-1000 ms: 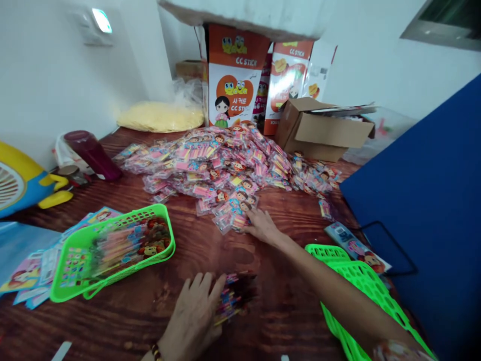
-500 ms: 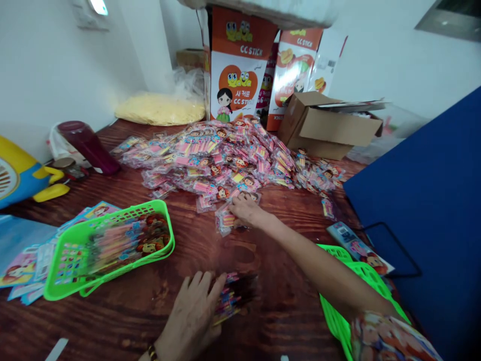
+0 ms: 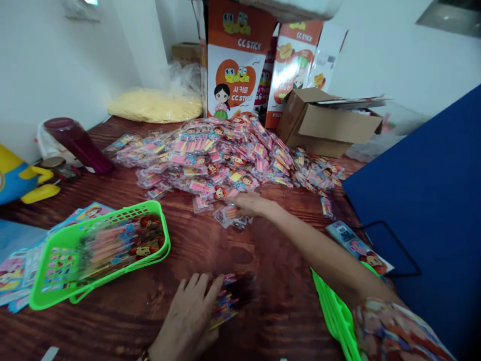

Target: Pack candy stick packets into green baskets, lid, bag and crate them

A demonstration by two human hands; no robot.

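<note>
A thick stack of small clear packets (image 3: 225,306) stands on the table, its edges blurred. My left hand (image 3: 193,311) wraps round the stack's left side, thumb along the top. Farther off, my right hand (image 3: 250,203) reaches to the front of a big heap of packets (image 3: 225,155) with pink and yellow sticks and cartoon-girl cards. Its fingers stretch left over a few loose packets (image 3: 227,214) and touch them; the fingertips are partly blurred. On the left, a green plastic basket (image 3: 41,286) holds a row of similar packets (image 3: 124,240).
Printed cards (image 3: 15,273) lie beneath and beside the basket. Green baskets (image 3: 334,316) sit under my right forearm, near a printed card pack (image 3: 358,248). Behind the heap stand an open carton (image 3: 330,125) and tall boxes (image 3: 236,65). A blue panel (image 3: 432,200) borders the right; a purple bottle (image 3: 80,145) lies left.
My right hand has turned flatter and shifted slightly right over the loose packets. My left hand stays round the stack. The whole view has shifted a little.
</note>
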